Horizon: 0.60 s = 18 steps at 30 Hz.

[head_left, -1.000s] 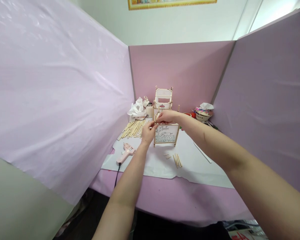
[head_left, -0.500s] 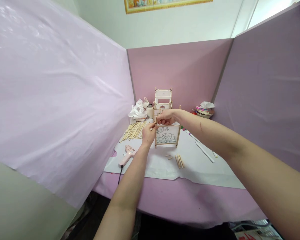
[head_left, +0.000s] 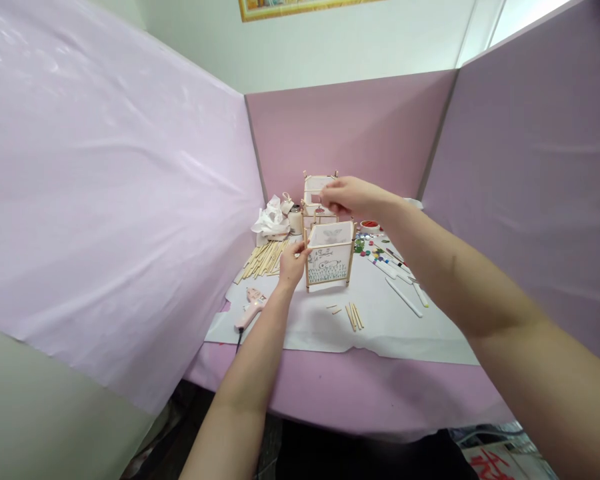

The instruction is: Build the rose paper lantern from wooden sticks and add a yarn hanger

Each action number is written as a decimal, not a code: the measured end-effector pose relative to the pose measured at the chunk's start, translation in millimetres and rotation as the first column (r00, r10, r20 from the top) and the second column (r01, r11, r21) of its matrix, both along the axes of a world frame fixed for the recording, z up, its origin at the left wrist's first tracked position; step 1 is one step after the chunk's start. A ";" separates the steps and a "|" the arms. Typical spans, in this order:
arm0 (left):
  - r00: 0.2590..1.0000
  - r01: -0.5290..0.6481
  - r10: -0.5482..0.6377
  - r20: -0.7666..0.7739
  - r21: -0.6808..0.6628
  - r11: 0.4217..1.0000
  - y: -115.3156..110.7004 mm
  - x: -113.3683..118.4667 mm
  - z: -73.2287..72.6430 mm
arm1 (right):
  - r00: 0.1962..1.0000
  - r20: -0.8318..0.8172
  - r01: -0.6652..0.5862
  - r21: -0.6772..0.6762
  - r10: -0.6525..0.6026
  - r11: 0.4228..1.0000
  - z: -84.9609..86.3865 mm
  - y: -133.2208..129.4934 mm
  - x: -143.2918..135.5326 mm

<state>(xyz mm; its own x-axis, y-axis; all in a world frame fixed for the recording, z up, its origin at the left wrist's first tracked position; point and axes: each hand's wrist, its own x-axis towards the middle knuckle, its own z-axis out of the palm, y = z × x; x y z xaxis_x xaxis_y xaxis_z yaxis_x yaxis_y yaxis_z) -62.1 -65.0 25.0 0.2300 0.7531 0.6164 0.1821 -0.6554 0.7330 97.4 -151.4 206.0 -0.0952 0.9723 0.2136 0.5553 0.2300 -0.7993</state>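
A box-shaped lantern frame [head_left: 329, 265] of thin wooden sticks with drawn white panels stands upright on the white sheet. My left hand [head_left: 294, 263] pinches its front left corner post. Above the frame, my right hand [head_left: 347, 195] is raised with its fingers curled together; what they hold, if anything, is too small to make out. A second stick frame [head_left: 321, 183] with pale panels stands just behind, partly covered by my right hand. Several short sticks [head_left: 354, 317] lie in front of the lantern frame.
Left of the frames lie a pile of wooden sticks [head_left: 265, 259] and a pink glue gun [head_left: 251, 312] with a black cord. Behind them are crumpled white plastic [head_left: 271, 220] and a jar [head_left: 295, 220]. Markers [head_left: 383, 268], a white stick [head_left: 403, 297] and a red-filled dish [head_left: 370, 227] are at right.
My right hand has lifted up and away from the frame's left corner, uncovering the frame's open top. My left hand stays at the corner. The view has shifted slightly.
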 end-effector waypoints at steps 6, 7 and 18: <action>0.992 0.127 -0.125 0.026 -0.107 0.986 4.3 -3.9 5.3 | 0.767 0.639 0.183 -0.132 -0.057 0.974 -117.9 -42.9 56.4; 0.989 0.146 -0.143 0.031 -0.121 0.982 5.1 -4.3 6.5 | 0.734 0.675 0.231 -0.148 -0.072 0.962 -141.5 -45.1 65.9; 0.994 0.101 -0.108 -0.016 -0.244 0.964 3.4 -18.3 -36.0 | 0.673 0.709 0.407 -0.117 -0.211 0.906 -244.5 -46.1 95.7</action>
